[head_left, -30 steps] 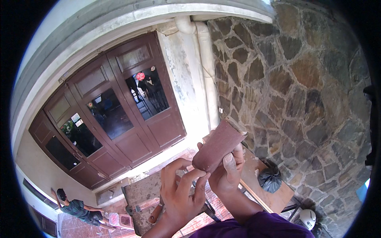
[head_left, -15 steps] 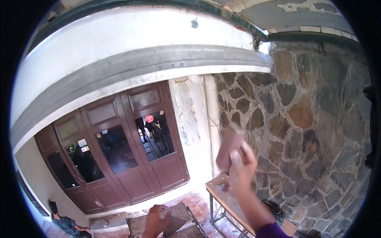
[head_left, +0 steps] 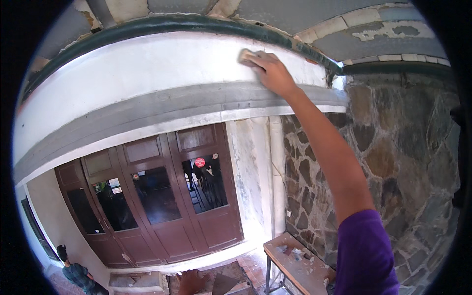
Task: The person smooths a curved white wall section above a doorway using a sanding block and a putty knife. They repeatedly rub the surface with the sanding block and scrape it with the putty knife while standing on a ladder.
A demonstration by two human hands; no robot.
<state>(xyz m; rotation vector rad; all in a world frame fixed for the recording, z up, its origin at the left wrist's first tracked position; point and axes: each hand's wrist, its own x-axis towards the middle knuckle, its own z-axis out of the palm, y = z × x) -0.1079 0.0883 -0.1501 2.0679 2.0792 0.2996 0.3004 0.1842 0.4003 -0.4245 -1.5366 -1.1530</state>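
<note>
Right of the brown doors [head_left: 160, 209] we see the biggest thing, a stone wall [head_left: 381, 157], and above the doors a white wall [head_left: 147, 61]. Low to the right of the doors stands a wooden table [head_left: 307, 270] strewn with pale scraps [head_left: 297, 253]; below the doors is a dark worn plank [head_left: 232, 268], and at their lower left stands another person [head_left: 77, 272]. Our right hand [head_left: 271, 71], reaching up above the doors' right edge, is closed around a small block [head_left: 246, 56] at the white wall. Our left hand [head_left: 192, 282] is low, below the doors, over the plank and just beside a brown sheet [head_left: 224, 285]. In our judgement, the one-handed reach at full stretch could let the block slip and fall if the grip loosens, and leaning too far could upset our balance; loose flakes could drop toward our eyes if the surface crumbles. The block is blurred and partly covered by our fingers, so we cannot tell whether it touches the wall. The lower picture edge cuts off our left forearm, and we cannot tell whether that hand grips anything or merely rests.
</note>
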